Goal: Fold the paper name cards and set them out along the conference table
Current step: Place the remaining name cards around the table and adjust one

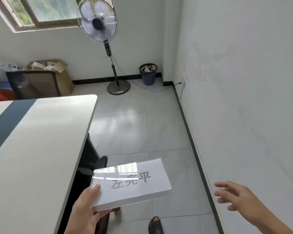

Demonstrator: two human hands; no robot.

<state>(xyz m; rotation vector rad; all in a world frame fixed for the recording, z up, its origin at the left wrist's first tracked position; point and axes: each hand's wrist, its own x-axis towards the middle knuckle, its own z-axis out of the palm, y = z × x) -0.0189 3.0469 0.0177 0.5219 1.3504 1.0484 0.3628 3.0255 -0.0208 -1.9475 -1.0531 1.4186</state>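
Note:
A folded white name card (134, 183) with grey printed characters, in a glossy clear cover, is held over the floor to the right of the conference table (37, 141). My left hand (85, 215) grips its near left corner, thumb on top. My right hand (235, 198) hovers well to the right of the card with fingers spread, holding nothing. The table top is white with a blue-grey stripe, and no card stands on the part in view.
A standing fan (98, 24) and its cable are ahead on the tiled floor, with a blue waste basket (148, 75) in the corner. A chair back (32, 85) and cardboard box (57, 76) sit beyond the table's far end. A white wall runs close on the right.

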